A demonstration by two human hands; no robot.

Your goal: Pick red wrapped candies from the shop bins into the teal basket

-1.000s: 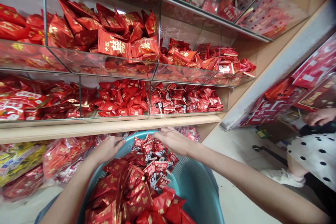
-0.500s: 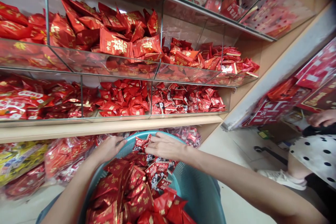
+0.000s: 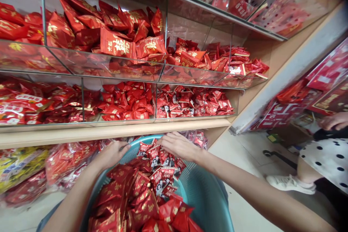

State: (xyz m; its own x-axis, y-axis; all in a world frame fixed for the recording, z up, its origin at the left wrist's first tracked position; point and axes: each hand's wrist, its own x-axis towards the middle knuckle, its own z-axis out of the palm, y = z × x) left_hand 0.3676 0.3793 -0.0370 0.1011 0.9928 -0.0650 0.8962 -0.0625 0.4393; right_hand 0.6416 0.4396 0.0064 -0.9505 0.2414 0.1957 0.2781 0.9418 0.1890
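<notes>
Basket [image 3: 208,203], teal and loaded, sat near, its far rim by the pale shelf edge [image 3: 114,132]! The left hand [image 3: 113,153] had a narrow hold, fingers curled over that rim's left stretch; the right hand [image 3: 178,146] arched over the small printed packets [image 3: 162,177] at the far side, and whether it pinched any I couldn't tell. The danger? Those packets lay close to the rim, so a knock or tilt could have tipped some out, and a sweep nearer could have mixed the kinds. The count: two working hands, one basket, one bystander's hand [image 3: 334,120] at right, one white shoe [image 3: 290,183]; gold-patterned packets [image 3: 145,204] and brighter red packets [image 3: 175,210] lay nearer, all too overlapped to number.
</notes>
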